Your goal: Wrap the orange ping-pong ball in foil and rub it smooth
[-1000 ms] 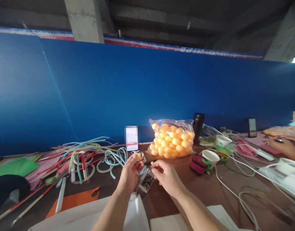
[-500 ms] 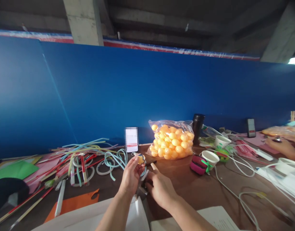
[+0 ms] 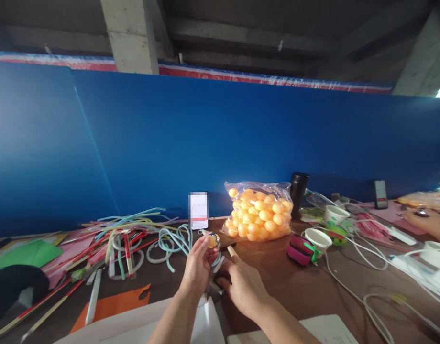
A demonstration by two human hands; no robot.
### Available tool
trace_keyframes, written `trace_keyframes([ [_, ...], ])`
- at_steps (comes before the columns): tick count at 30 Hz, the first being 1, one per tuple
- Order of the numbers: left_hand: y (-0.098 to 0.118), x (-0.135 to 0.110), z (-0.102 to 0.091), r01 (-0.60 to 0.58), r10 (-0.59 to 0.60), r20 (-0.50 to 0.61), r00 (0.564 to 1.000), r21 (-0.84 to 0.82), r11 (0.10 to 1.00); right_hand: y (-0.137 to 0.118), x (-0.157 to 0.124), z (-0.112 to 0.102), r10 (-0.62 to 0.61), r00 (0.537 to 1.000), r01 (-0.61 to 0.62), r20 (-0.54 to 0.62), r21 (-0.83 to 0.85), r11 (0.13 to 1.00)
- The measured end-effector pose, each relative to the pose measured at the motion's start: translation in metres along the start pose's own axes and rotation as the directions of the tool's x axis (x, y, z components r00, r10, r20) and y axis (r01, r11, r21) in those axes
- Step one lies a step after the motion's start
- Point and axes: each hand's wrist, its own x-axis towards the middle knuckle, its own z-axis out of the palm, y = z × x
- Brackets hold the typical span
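In my left hand (image 3: 198,263) is a small round yellow-orange piece with shiny blue marks (image 3: 213,240), pinched between the thumb and fingers. Close beside it on the right, my right hand (image 3: 243,286) has curled fingers with one finger pointing forward. What it grips, if anything, is hidden behind the fingers. A short pale strip (image 3: 219,264) shows between the two hands. Beneath them lie white sheets (image 3: 141,322) on the dark brown table. Just behind the hands stands a phone (image 3: 199,211) with a blurred screen.
A clear bag of orange balls (image 3: 258,215) stands behind my hands. To the left lie tangled tubes and sticks (image 3: 126,243) and orange paper (image 3: 114,308). Rightward are a maroon pouch (image 3: 299,249), a paper cup (image 3: 317,240), a black bottle (image 3: 298,196), white cables and another person's hand (image 3: 426,220).
The whole view has shifted slightly, so things sit a little lower and further right. My hands keep nearly the same pose, with the round piece still in the left one.
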Motion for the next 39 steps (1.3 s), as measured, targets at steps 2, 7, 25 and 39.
trace_keyframes([
  [2, 0.0, 0.0, 0.0002, 0.0, 0.0, 0.004, 1.0, 0.002, 1.0, -0.0004, -0.0007, 0.0006, -0.01, 1.0, 0.01, 0.001, 0.003, 1.0],
  [7, 0.0001, 0.0006, 0.0012, 0.005, -0.005, -0.005, 1.0, 0.005, 1.0, -0.0002, 0.0005, 0.0065, -0.009, 1.0, 0.009, -0.016, 0.005, 1.0],
  [25, -0.0012, 0.0004, 0.0, -0.013, 0.013, 0.02, 1.0, 0.023, 1.0, 0.0001, 0.0042, 0.0057, 0.023, 0.999, -0.023, -0.031, 0.003, 1.0],
  [39, -0.0008, -0.0019, 0.0014, 0.006, -0.007, 0.007, 1.0, 0.044, 0.999, -0.0028, 0.0044, 0.009, 0.025, 1.0, -0.026, 0.01, 0.068, 0.997],
])
